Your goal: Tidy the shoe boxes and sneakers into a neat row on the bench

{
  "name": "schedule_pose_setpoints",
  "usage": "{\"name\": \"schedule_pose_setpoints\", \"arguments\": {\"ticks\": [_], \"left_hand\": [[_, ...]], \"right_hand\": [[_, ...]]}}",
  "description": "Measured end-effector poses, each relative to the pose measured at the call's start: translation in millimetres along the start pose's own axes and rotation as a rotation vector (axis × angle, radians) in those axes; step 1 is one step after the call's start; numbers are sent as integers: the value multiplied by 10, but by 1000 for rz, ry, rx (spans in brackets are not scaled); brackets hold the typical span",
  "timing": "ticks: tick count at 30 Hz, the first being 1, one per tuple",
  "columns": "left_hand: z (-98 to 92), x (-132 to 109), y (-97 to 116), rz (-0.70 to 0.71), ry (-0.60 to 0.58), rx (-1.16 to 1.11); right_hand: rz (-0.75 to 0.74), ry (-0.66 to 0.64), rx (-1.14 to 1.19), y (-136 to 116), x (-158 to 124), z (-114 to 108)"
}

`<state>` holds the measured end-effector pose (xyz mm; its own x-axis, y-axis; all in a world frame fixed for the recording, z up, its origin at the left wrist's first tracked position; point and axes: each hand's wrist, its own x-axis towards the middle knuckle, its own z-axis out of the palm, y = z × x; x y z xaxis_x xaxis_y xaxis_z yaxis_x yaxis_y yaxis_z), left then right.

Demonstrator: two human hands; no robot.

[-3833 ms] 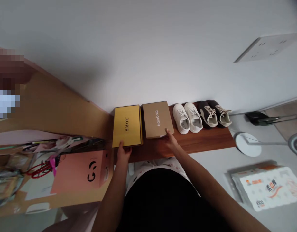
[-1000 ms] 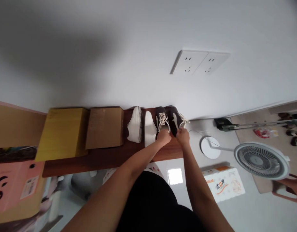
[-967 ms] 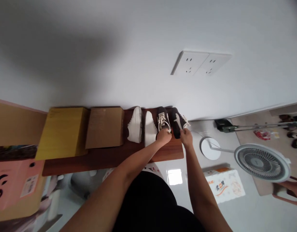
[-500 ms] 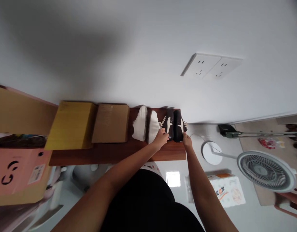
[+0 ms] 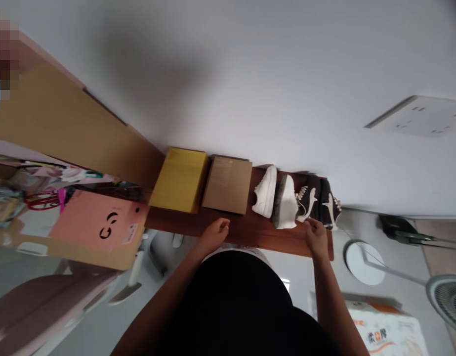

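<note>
Boxes (image 5: 228, 185) and shoes (image 5: 265, 195) crowd the shelf (image 5: 255, 233) behind its free front.

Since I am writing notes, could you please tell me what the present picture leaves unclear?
In the head view:
Yellow box and brown cardboard box: contents hidden by their walls.
Right hand: its fingers hide whether it touches a dark sneaker.
Fan: cut off by the right edge.
Label on the pink box: print too small.
</note>
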<state>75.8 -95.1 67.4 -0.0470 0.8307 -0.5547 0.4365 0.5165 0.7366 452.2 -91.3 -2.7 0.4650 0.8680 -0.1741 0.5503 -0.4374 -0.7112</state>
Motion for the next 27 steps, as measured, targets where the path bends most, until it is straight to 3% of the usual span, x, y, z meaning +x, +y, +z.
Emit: {"name": "schedule_pose_setpoints", "arguments": {"ticks": [3, 7, 10, 13, 15, 19, 24, 27], "left_hand": [[-440, -20, -158, 30, 29, 52], [-981, 44, -387, 79, 50, 85], [-1324, 84, -577, 95, 67, 95], [-1612, 78, -750, 107, 49, 121], [-1778, 50, -848, 123, 34, 135], [-2036, -6, -991, 118, -4, 162], [-2177, 26, -1060, 124, -45, 167], [-2245, 94, -1079, 156, -37, 125]], "right_hand": [[-104, -162, 28, -585, -260, 459], [-325, -457, -6, -1303, -719, 1230], [-471, -391, -296, -1669, -1039, 1842], [-531, -304, -548, -1793, -1176, 2264], [-545, -290, -627, -1752, -1164, 2373], [-518, -293, -705, -1593, -1046, 2330], [-473, -295, -722, -1622, -946, 2239], [-444, -253, -648, -1713, -1050, 2235]]}}
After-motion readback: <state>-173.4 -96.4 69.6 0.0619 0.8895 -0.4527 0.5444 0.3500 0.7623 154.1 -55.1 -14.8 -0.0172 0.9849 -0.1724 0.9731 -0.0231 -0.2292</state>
